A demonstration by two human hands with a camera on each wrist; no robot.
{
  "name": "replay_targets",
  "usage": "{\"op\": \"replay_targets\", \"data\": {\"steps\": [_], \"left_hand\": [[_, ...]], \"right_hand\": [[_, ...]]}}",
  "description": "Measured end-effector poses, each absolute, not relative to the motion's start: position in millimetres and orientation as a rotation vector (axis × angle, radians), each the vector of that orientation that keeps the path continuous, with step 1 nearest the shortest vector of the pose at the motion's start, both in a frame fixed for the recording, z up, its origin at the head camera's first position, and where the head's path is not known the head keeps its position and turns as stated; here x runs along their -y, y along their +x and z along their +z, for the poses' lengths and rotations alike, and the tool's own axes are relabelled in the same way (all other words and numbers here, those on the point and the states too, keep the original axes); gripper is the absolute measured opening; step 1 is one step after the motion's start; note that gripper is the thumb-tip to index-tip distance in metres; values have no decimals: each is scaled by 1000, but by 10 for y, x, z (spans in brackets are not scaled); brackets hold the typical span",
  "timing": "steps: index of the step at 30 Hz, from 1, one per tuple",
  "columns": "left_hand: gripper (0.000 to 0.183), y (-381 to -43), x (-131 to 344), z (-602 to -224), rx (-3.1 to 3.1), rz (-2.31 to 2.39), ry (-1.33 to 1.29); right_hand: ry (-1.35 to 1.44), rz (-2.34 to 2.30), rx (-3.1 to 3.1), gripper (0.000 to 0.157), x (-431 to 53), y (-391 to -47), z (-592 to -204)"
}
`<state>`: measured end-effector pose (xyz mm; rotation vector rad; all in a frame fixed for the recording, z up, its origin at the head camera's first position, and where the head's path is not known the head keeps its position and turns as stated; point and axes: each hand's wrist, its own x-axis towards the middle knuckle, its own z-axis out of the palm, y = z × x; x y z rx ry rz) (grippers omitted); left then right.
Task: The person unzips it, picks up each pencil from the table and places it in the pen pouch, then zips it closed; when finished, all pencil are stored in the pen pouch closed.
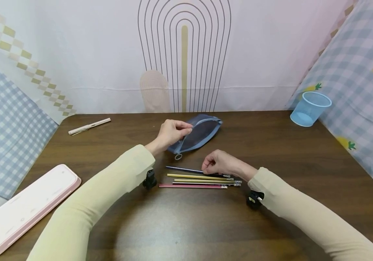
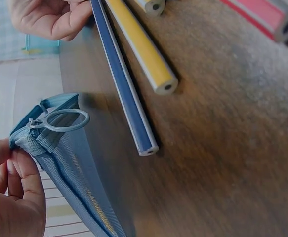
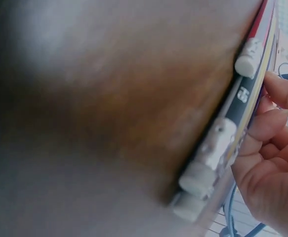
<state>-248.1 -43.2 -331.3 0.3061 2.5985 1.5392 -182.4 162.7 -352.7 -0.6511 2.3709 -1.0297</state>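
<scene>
Left hand (image 1: pixel 171 133): thumb and fingers pinched on the rim of a blue mesh zip pouch (image 1: pixel 204 132), which sits mid-surface (image 1: pixel 186 224) toward the back wall, mouth gaping. Right hand (image 1: pixel 218 163): fingertips together on the shaft of the dark blue pencil (image 1: pixel 183 169), rearmost of a loose row just in front of the pouch. Whether that pencil is lifted, cannot tell.

Risks, as judged: the grip sits nearer the eraser end, so the long free end could swing or dip. Yellow pencil (image 1: pixel 189 176) lies close alongside; a low sweep of the fingers might nudge it and set neighbours rolling. Pouch looks limp; if the left pinch slackens, the mouth could sag. The pull ring (image 2: pixel 64 129) hangs off the zip corner and might snag a pencil tip.

Materials: pouch weave fine, half see-through, zip tape ribbed, mouth lens-shaped. Pencils slim, blunt, unsharpened, dark core showing at the cut ends. Dimpled silvery ferrules, pale cylindrical erasers. Surface brown, wood-grained, with a soft sheen.
</scene>
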Motion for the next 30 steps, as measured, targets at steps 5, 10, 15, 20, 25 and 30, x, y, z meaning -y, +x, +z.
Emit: {"op": "replay_targets", "data": {"steps": [5,10,15,20,25,30], "left_hand": [[18,-2491,448,-3315,-2621,1532,311],[17,-2497,449,-3325,-2620,1538,313],[18,-2502,463,-3309,-2625,1534,319],[18,-2504,487,-3295,-2624,1527,304],[19,-2512,492,-3294,-2633,1522,312],[19,-2517,498,-3303,-2638,1516,310]], "right_hand": [[-787,-968,-2431,6,-1630,-1842,-3536],[-795,-976,-2397,7,-1651,-1852,-3540],[-762,-986,-2398,6,-1755,-1849,-3503],[-779,-974,-2461,4,-1926,-1869,-3445],[-750,-1021,-2468,4,-2121,-1917,-3386],[-519,-1124,-2421,17,-2241,-1992,-3338]]}}
